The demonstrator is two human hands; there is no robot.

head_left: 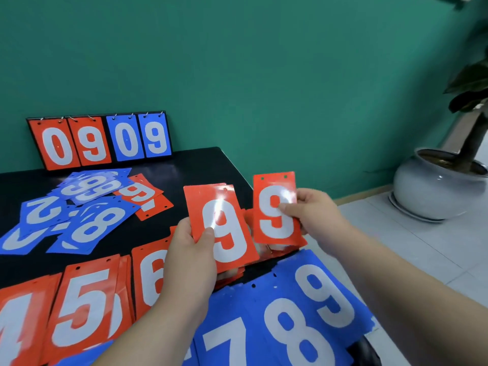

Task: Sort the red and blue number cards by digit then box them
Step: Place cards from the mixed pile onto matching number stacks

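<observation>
My left hand [191, 256] grips a small stack of red 9 cards [221, 225] above the black table [200, 165]. My right hand [314, 212] pinches a single red 9 card [274, 210] just to the right of that stack, thumb on its face. Sorted red piles of 4 [18, 320], 5 [84, 305] and 6 [149, 273] lie in a row at the near left. Blue cards 7 [224, 342], 8 [295, 336] and 9 [324, 294] lie in front of me. Loose blue 2, 8 and 9 cards [87, 207] are scattered at the far left.
A flip scoreboard [100, 140] reading 09 09 leans on the green wall at the table's back. Two red cards [148, 199] lie by the scattered blue ones. A potted plant in a grey pot [435, 186] stands on the tiled floor to the right.
</observation>
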